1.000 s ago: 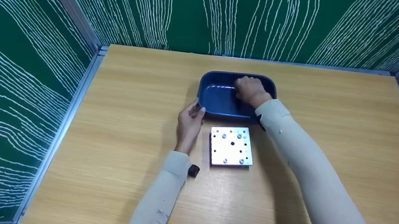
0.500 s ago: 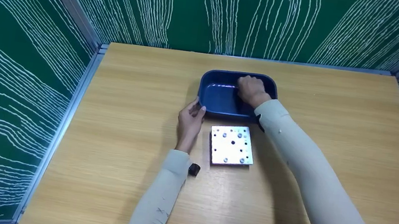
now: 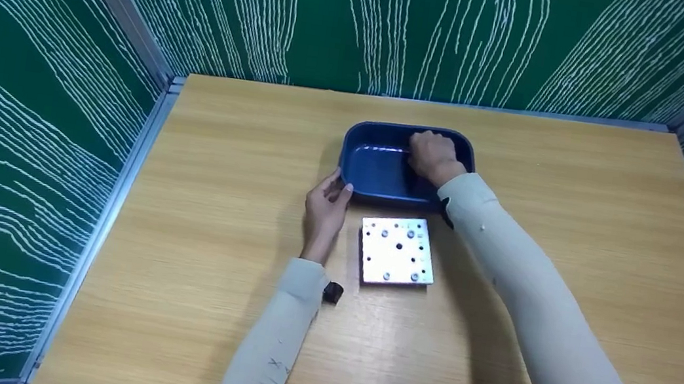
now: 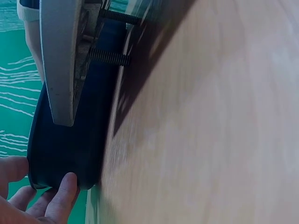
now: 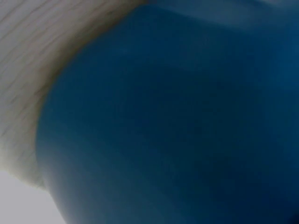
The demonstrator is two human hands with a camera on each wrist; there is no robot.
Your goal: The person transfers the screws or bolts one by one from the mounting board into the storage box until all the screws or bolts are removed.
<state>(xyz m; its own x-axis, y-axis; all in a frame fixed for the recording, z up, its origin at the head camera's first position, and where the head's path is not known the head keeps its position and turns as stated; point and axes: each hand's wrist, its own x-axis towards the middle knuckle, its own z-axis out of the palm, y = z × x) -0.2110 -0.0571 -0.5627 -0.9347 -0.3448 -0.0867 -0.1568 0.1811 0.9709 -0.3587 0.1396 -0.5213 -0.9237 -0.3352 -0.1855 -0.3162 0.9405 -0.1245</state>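
Note:
A dark blue plastic tub (image 3: pixel 377 173) stands toward the back of the table. My left hand (image 3: pixel 324 213) holds its near left corner, the thumb and fingers (image 4: pixel 65 198) set around the outer wall in the left wrist view. Inside the tub's right half is my right hand (image 3: pixel 432 156), knuckles up and fingertips hidden under it; I cannot tell what it holds. Blurred blue tub wall (image 5: pixel 163 116) fills most of the right wrist view. Just in front of the tub lies a square metal plate (image 3: pixel 397 252) with holes and screw heads.
Threaded bolts (image 4: pixel 110 57) stick out from the plate's underside toward the wooden table (image 3: pixel 234 204). Green walls (image 3: pixel 319 17) with white wavy lines enclose the back and sides. A small black object (image 3: pixel 333 292) sits at the left cuff.
The right hand has shifted slightly to the right inside the tub. The left hand, tub and plate stay where they were.

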